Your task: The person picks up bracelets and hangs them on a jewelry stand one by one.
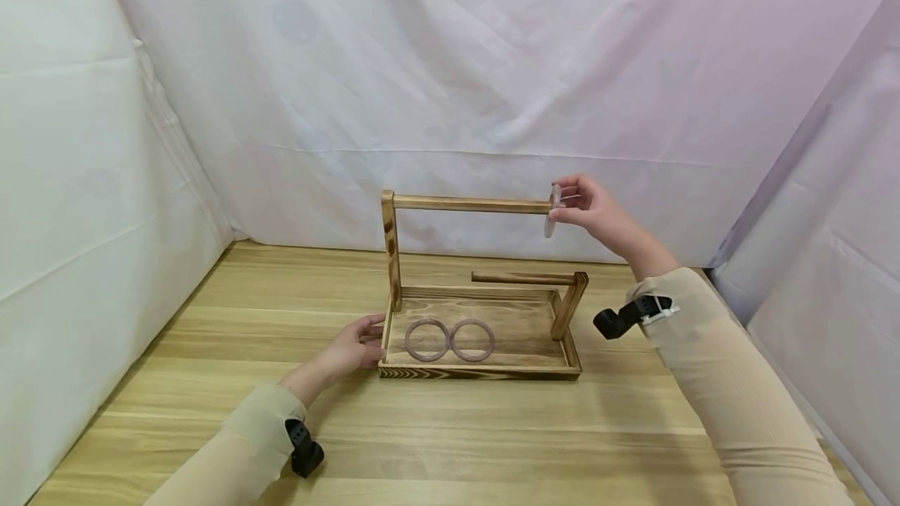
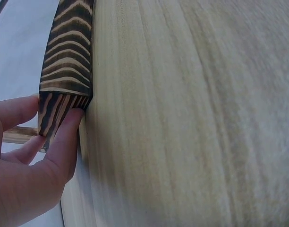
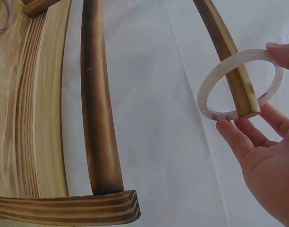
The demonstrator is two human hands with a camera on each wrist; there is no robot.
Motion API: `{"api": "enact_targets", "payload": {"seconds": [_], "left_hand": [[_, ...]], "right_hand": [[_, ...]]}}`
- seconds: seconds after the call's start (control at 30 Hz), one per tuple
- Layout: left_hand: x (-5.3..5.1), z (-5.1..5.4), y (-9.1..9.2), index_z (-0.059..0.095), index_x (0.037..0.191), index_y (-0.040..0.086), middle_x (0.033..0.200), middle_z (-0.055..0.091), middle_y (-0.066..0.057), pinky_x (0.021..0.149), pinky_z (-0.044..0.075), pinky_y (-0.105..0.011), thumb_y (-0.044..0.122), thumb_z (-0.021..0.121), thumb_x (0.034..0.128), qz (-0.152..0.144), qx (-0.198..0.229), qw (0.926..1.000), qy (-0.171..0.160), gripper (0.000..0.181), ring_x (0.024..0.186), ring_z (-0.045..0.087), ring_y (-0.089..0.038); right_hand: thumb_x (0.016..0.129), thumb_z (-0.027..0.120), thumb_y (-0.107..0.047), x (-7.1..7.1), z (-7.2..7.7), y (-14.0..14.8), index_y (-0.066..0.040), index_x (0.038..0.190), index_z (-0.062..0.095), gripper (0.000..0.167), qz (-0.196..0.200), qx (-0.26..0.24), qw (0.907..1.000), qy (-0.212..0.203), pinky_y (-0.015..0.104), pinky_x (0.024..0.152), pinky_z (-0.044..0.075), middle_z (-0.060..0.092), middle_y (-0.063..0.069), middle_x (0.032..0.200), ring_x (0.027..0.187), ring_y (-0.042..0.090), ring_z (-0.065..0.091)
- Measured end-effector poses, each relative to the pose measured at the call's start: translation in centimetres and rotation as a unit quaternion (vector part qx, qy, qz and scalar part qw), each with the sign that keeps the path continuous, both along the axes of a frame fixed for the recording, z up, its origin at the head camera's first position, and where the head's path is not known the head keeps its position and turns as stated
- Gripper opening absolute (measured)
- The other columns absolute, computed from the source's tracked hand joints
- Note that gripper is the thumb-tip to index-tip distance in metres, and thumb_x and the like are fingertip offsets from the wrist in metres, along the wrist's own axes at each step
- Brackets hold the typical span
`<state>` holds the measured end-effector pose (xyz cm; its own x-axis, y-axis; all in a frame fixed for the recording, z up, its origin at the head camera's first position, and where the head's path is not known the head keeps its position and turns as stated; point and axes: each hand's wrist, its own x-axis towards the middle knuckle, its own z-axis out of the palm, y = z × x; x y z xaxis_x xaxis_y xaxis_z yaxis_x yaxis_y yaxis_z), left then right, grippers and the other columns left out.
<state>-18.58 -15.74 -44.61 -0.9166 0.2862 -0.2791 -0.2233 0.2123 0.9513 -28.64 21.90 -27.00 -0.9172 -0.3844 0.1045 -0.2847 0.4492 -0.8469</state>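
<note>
Right hand [image 1: 594,205] pinches a ring [image 3: 219,74] around the upper bar [image 1: 471,204]; left hand [image 1: 348,350] pinches the tray [image 1: 478,372]. Beyond two flat rings [image 1: 448,340], cropped in the right wrist view, projects a lower bar [image 1: 523,278].

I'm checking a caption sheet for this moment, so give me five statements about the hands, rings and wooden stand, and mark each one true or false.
1. The right hand holds a pale ring. True.
2. The upper bar has its tip through the pale ring. True.
3. Both hands hold rings. False: the left hand grips the end of the tray.
4. Every bar has a ring around it. False: the lower bar has none.
5. Two other rings lie inside the tray. True.
</note>
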Motion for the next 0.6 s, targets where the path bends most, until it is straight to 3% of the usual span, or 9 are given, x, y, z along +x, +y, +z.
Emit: {"api": "enact_targets", "payload": {"seconds": [0.6], "left_hand": [[-0.01, -0.02, 0.00, 0.023, 0.144, -0.007, 0.137, 0.034, -0.036, 0.084, 0.055, -0.041, -0.010, 0.053, 0.0830, 0.006, 0.001, 1.0000, 0.002, 0.068, 0.122, 0.045, -0.047]], "right_hand": [[0.091, 0.059, -0.014, -0.62, 0.36, -0.60, 0.001, 0.131, 0.036, 0.049, 0.025, -0.006, 0.9997, 0.004, 0.014, 0.084, 0.047, 0.049, 0.003, 0.114, 0.103, 0.002, 0.050]]}}
